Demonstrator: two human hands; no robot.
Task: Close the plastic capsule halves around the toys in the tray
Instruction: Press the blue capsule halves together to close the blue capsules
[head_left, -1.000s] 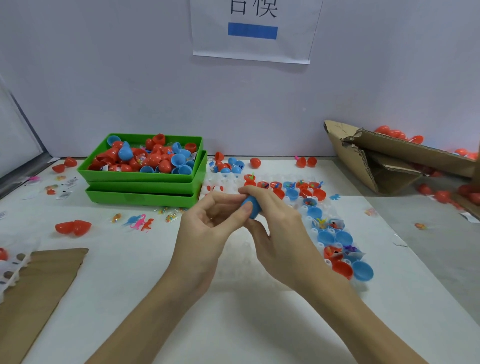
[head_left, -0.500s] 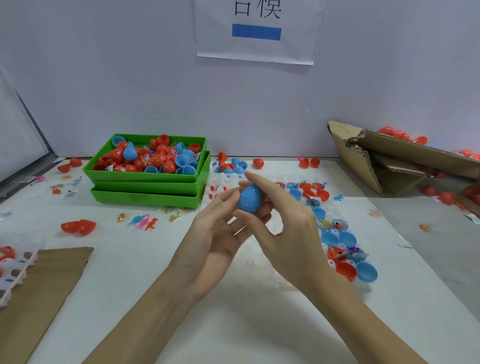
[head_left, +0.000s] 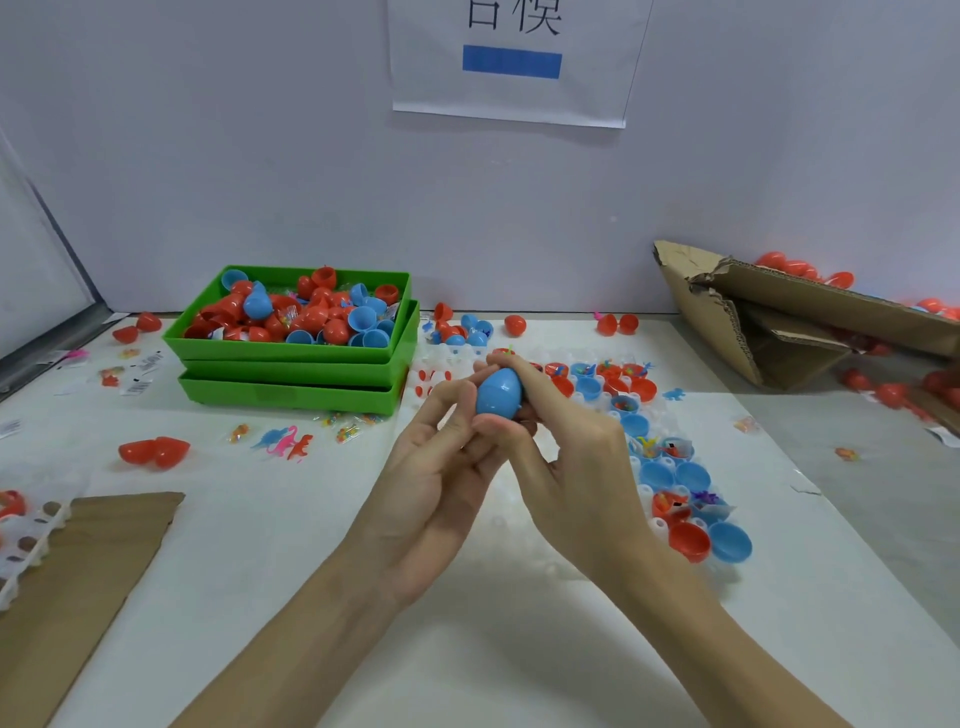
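Note:
A closed blue egg-shaped capsule (head_left: 498, 392) is held up over the table's middle. My right hand (head_left: 566, 467) pinches it, index finger over its top and thumb under its lower end. My left hand (head_left: 436, 483) lies palm up beside it, its nearly straight fingers and thumb touching the capsule's left side. Behind and to the right of my hands lies the clear plastic tray (head_left: 655, 526). Its cells hold several open red and blue capsule halves (head_left: 730, 541), some with small toys in them.
Two stacked green bins (head_left: 291, 358) of loose red and blue halves stand at the back left. A torn cardboard box (head_left: 753, 322) lies at the back right, a cardboard sheet (head_left: 78, 561) at the near left. Toy dinosaurs (head_left: 285, 441) and an open red capsule (head_left: 153, 451) lie loose.
The capsule has come up from between both pressing hands and now shows whole. My left fingers have straightened and eased off it while my right hand keeps the pinch.

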